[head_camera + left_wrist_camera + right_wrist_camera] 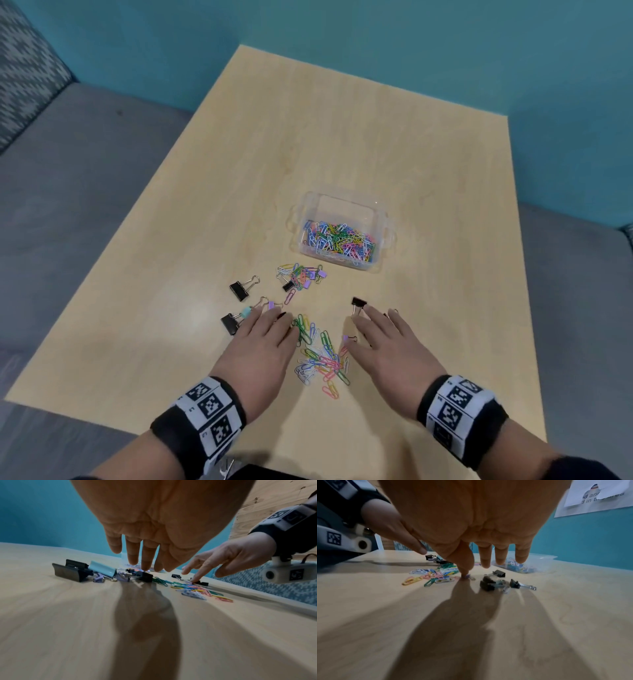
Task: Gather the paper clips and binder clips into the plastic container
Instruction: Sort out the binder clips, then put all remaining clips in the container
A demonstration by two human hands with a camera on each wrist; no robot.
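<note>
Teal walls are backing a pale wooden bench. On it a clear container is sitting, already holding many coloured paper clips. Just nearer than the container a small mixed pile is lying; nearer again, a loose heap of paper clips is spreading between both hands. Black binder clips are lying left of the container. The left hand is lying flat, fingers straight, touching a black clip. The right hand is spread, its forefinger pressing a tiny purple clip.
</note>
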